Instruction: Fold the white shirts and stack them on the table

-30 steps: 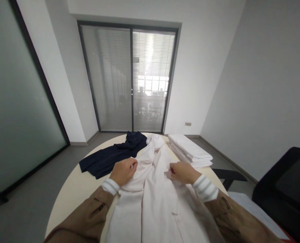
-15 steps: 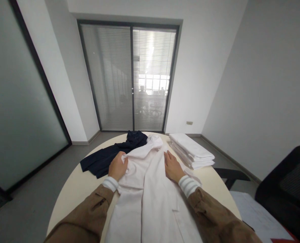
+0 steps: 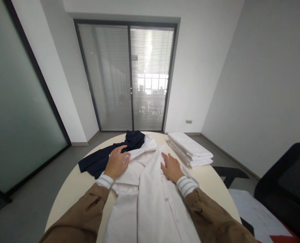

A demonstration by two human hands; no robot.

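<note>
A white coat-like garment lies lengthwise on the round cream table, its collar end pointing away from me and its lower part running off the bottom of the view. My left hand is over the garment's left upper edge, fingers spread and bent, not gripping the cloth. On the other side my right hand rests at the garment's right front panel with its fingers apart. A dark navy garment lies rumpled just beyond my left hand, partly beneath the white one.
A stack of folded white cloth sits at the table's far right. Beside the table on the right stands a black office chair, with white papers near it. A glass door with blinds is in the far wall.
My left hand has let go of the white cloth and opened its fingers. My right hand's fingers have spread. The white garment's upper part has shifted slightly left and lies flatter.
</note>
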